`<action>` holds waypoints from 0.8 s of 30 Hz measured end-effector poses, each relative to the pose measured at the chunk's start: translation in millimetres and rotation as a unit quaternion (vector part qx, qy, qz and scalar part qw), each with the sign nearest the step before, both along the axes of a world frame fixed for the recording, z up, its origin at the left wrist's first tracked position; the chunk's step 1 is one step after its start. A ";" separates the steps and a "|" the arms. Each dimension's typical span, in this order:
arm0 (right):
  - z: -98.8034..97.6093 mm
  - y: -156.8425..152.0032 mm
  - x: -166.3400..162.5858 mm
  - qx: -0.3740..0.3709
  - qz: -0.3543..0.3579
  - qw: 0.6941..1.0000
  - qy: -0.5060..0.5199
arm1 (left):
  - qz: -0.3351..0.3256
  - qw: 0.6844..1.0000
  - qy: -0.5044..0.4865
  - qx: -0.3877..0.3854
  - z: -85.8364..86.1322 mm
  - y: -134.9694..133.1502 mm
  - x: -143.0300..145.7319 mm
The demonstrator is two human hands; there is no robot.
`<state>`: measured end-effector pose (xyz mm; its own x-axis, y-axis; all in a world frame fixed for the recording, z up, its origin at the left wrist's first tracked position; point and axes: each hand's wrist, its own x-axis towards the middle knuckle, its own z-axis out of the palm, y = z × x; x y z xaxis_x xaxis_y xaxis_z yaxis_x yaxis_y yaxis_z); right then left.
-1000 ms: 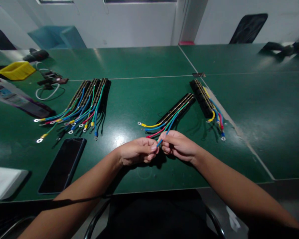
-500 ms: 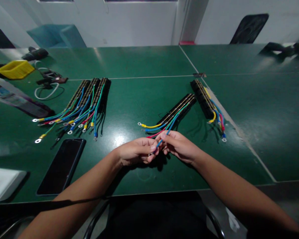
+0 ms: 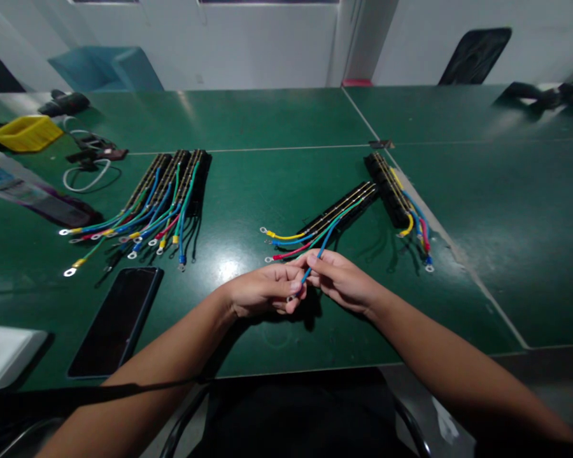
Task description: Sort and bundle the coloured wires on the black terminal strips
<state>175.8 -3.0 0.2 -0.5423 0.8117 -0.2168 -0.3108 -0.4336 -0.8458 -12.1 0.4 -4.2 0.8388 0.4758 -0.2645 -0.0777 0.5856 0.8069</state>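
Observation:
My left hand (image 3: 272,289) pinches the lower end of a blue wire (image 3: 307,275), close to its ring terminal (image 3: 291,298). Higher up the same wire, the thumb and fingers of my right hand (image 3: 337,277) are closed on it. This wire runs up to a black terminal block (image 3: 337,210) lying slanted on the table. From that block, a yellow wire (image 3: 286,236), another blue one and a red wire (image 3: 291,252) spread to the left with ring terminals at their tips. A green wire (image 3: 344,211) also leaves the block; its far end is hidden by my hands.
A second wired block (image 3: 389,187) lies to the right, touching or nearly touching the slanted one. Several wired blocks (image 3: 191,184) sit side by side at left. A phone (image 3: 117,321), a white box (image 3: 7,356), a bottle (image 3: 33,194) and a yellow bin (image 3: 26,133) stand or lie further left.
The slanted block has shifted very slightly, and the red wire's ring terminal now shows left of my hands. Both hands keep their hold on the blue wire.

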 end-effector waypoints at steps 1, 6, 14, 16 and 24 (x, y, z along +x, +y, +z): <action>-0.4 0.4 0.0 0.000 0.002 1.000 -0.001 | 0.001 1.000 0.001 -0.002 -0.2 0.4 -0.2; -1.3 0.3 0.3 0.020 0.002 0.998 -0.062 | 0.003 0.999 -0.001 -0.032 -0.6 2.9 -0.8; 1.9 -0.8 1.0 0.001 -0.040 0.989 -0.139 | 0.015 0.997 -0.014 -0.078 -4.2 4.5 -1.9; 2.8 -0.4 1.4 -0.007 -0.036 0.990 -0.134 | 0.023 0.996 -0.015 -0.080 -3.9 3.8 -2.2; 1.5 -0.8 2.5 -0.017 -0.035 0.992 -0.118 | 0.013 0.997 -0.004 -0.070 -1.4 3.0 -1.5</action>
